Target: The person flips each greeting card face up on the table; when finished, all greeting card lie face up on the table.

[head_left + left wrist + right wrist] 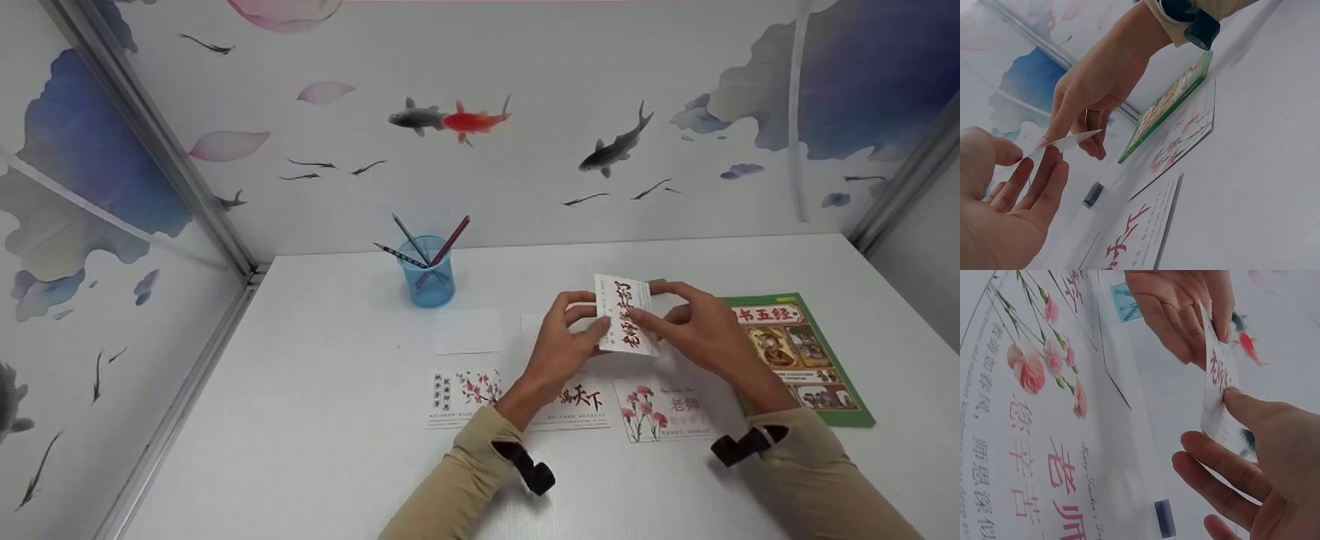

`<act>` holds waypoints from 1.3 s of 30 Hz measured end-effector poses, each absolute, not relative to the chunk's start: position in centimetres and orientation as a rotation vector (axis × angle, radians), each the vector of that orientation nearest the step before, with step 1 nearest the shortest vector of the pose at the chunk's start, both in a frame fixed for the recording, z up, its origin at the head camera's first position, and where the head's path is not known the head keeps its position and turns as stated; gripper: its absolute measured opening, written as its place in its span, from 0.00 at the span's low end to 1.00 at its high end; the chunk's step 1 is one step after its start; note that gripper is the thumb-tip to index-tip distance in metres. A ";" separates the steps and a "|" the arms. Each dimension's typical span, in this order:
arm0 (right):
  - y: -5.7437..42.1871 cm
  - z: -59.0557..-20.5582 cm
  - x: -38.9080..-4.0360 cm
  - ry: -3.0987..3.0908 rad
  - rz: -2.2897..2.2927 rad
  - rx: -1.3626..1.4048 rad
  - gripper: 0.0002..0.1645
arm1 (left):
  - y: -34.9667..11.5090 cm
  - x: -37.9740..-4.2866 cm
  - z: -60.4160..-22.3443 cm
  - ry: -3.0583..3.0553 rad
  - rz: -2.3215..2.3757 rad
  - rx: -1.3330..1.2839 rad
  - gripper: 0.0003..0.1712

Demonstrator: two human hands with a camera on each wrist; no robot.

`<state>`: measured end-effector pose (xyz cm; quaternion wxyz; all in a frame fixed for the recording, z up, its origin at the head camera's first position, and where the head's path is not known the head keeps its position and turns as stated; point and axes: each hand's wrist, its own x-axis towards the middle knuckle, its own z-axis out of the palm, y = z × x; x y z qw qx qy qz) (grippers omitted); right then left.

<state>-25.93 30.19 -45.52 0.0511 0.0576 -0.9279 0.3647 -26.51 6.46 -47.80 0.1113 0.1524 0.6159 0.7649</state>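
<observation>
Your left hand (568,330) and right hand (701,330) both pinch the card (625,298) between thumb and fingers, raised and tilted above the worktop (322,367). The step in hand looks like handling this card in the air; a next move would call for a light grip and one side let go first, so the sheet doesn't crease.

The card is thin, flat and white, with red brush lettering, and seems stiff enough to keep its shape. Below lie the blossom card (465,397), a red-lettered card (589,405) and the carnation card (649,416), all rectangular. The book (810,364) on your right is thicker, with a green border. The cup (430,289) is blue, round and see-through, holding slim pencils (452,240).
</observation>
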 end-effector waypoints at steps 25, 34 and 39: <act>31.7 -47.2 -26.5 -2.686 1.002 0.200 0.17 | 7.0 -25.6 -48.3 2.548 1.471 0.803 0.26; 32.5 -48.0 -26.7 -2.805 0.968 0.136 0.19 | 7.4 -25.1 -48.4 2.655 1.016 0.945 0.28; 32.6 -48.2 -26.8 -2.903 0.916 0.131 0.25 | 7.6 -25.0 -48.3 2.746 0.747 1.161 0.25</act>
